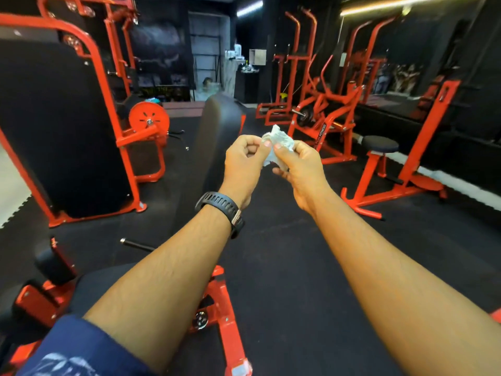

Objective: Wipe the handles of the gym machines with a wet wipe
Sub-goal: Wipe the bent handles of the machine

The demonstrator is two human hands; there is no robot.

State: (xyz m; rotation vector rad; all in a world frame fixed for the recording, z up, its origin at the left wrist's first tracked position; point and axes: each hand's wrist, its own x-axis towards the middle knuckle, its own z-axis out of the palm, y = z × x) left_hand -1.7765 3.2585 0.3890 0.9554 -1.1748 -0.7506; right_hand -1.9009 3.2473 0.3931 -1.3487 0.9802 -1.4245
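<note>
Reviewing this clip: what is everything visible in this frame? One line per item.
wet wipe: one, white, crumpled, between both hands
gym machines: several, red frames, around the room
back pad: one, black, centre, beyond the hands
round seat: one, black, on right machine
disc: one, red, on left machine
floor: one, black, underfoot
watch: one, black, left wrist
sleeve: one, blue, lower left
left hand: one, pinches wipe
right hand: one, pinches wipe

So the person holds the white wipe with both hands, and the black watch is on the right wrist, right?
Not quite. The head view shows the black watch on the left wrist, not the right. Both the left hand and the right hand do hold the white wipe.
</note>
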